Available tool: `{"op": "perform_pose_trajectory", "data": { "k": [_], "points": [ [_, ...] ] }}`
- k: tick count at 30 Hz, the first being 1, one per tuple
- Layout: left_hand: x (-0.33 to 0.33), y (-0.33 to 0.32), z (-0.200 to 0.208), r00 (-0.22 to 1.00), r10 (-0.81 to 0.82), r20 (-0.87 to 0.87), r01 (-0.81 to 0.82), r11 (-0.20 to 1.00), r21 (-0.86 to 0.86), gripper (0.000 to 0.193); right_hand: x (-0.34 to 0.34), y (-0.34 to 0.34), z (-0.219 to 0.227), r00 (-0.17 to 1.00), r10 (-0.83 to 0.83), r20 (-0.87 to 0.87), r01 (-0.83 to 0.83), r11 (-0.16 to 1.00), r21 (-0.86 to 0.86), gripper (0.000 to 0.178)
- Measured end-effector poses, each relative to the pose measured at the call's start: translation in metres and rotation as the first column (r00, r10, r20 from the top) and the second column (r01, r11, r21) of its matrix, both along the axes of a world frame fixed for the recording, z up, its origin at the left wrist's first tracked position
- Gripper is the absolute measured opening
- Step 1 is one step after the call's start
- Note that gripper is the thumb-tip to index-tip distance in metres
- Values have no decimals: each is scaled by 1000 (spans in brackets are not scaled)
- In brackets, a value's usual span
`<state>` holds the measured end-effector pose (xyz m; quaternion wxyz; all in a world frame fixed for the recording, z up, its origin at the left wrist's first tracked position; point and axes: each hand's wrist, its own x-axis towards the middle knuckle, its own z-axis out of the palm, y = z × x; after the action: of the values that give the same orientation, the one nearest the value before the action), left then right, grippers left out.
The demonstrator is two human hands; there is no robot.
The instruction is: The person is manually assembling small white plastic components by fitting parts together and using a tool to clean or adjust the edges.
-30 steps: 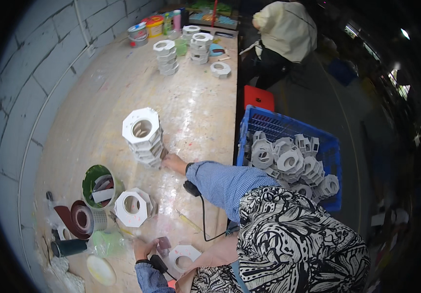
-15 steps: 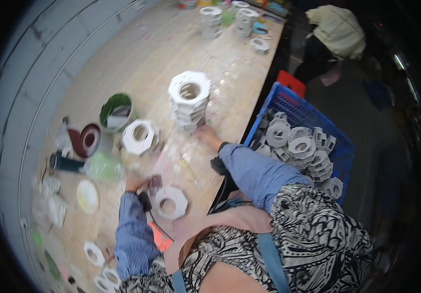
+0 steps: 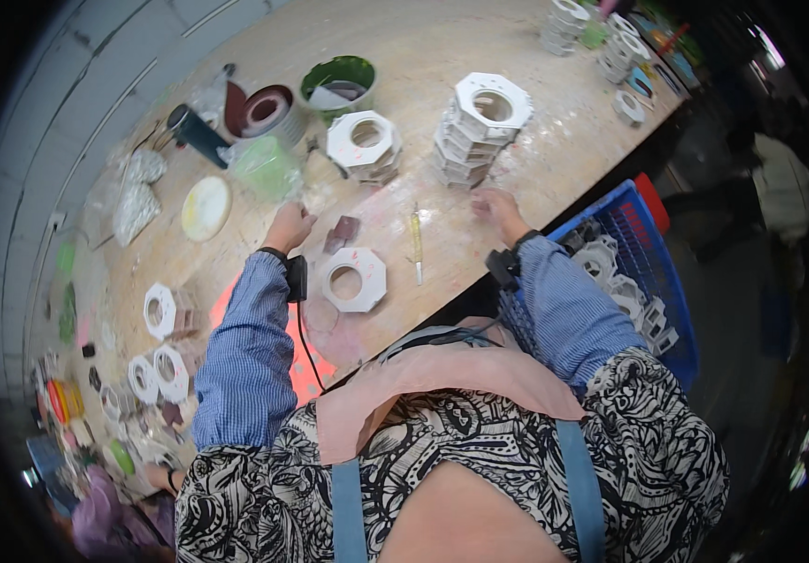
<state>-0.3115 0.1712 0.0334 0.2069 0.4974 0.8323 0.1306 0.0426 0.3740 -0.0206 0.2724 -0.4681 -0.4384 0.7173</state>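
Observation:
My left hand [image 3: 290, 228] rests low over the table with its fingers curled, and nothing shows in it. Just right of it lies a small maroon piece of sandpaper [image 3: 342, 234], apart from the fingers. A white octagonal ring-shaped part [image 3: 376, 280] with red marks lies flat nearer to me. My right hand [image 3: 500, 212], slightly blurred, has its fingers apart near the foot of a tall stack of white octagonal parts [image 3: 470, 141]. Left of that stack stands a shorter white octagonal part [image 3: 367, 147]. A yellow and clear pen-like tool [image 3: 417, 246] lies between my hands.
Beyond my left hand are a green plastic bag [image 3: 267, 164], a dark bottle [image 3: 196, 136], a sandpaper roll [image 3: 268, 111] and a green tub [image 3: 373, 73]. A blue crate [image 3: 681, 310] holding white parts stands right. At lower left, another person's hand [image 3: 159, 477] is near more parts.
The view has swung, so the table items sit farther right. My right hand has drawn slightly away from the stack's foot. My left hand has moved off the sandpaper piece.

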Motion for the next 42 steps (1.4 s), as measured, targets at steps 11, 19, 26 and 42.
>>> {"op": "perform_pose_trajectory", "data": {
  "k": [11,19,26,42],
  "points": [
    [122,-73,58,975,120,188,-196,862,468,16,-26,-44,88,733,675,87,-678,734,20,18],
    [185,-130,46,861,425,280,-508,758,409,15,-69,-80,64,259,923,285,-966,244,90,18],
    [201,-155,40,786,549,283,-618,694,369,14,-89,-99,38,110,969,219,-993,98,65,17],
    [140,-152,6,933,51,356,-158,947,279,17,-53,-147,31,472,845,249,-845,515,-144,21]
  ]
}}
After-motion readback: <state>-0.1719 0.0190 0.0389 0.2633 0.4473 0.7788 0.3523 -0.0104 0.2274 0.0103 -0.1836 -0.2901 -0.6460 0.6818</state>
